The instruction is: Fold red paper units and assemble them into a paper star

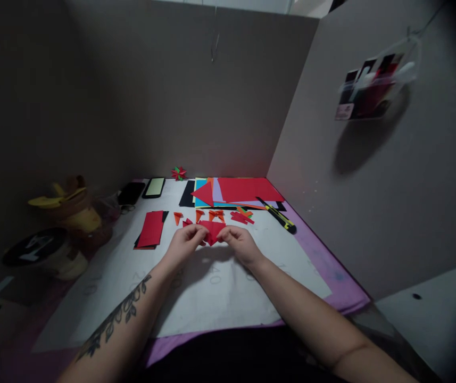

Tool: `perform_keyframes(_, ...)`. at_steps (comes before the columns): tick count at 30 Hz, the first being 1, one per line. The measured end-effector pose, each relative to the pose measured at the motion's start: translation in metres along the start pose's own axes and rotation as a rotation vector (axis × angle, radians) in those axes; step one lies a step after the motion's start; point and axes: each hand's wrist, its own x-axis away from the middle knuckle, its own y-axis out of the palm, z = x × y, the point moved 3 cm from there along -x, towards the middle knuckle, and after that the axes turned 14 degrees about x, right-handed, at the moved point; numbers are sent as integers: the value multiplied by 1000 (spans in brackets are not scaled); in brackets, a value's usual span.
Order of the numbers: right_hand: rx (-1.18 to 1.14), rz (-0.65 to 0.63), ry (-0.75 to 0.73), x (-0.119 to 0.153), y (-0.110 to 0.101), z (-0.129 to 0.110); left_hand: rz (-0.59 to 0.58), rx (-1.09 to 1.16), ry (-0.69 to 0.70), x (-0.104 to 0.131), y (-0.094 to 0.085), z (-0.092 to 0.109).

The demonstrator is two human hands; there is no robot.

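Observation:
A folded piece of red paper (213, 230) is held up over the white sheet, pinched from both sides. My left hand (185, 242) grips its left part between thumb and fingers, and my right hand (241, 243) pinches its right edge. The paper comes to a point at the bottom. Just beyond it lie small folded orange pieces (216, 215) and a little pile of red and orange strips (242, 217). Another orange cone-like piece (177, 217) lies to their left. Part of the red paper is hidden behind my left fingers.
Red rectangles (151, 229) lie stacked at left. Coloured sheets (247, 190) are spread at the back, with a yellow-black utility knife (279, 217) on their right. A phone (154, 188), a paper star (179, 173), a pot (80, 213) and a tub (70, 263) stand or lie around the edges.

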Motion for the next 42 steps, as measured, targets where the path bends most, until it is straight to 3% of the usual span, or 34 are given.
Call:
perform_keyframes(7,76,-9,-21,4,1,-9,58,-39,-64,0,-6,-5)
perform_keyframes(17,32,61,23,1,4,-5,73,130,-65,-2,-7,-11)
perform_keyframes(21,35,16,-6,2,4,-5,83,176,-60,0,-6,-7)
perform_keyframes(26,208,42,-191,4,1,-10,14,187,-32,-1,-6,-7)
perform_keyframes(29,261,70,-221,2,-3,-12,-68,179,-71,0,-5,-7)
perform_keyframes(34,66,-118,-182,-3,-4,-8,-174,135,-50,3,1,0)
perform_keyframes(37,101,-163,-216,-3,-6,-9,-99,191,-28,3,0,0)
perform_keyframes(42,207,-69,-231,0,-8,-11,-10,191,-98,1,1,-6)
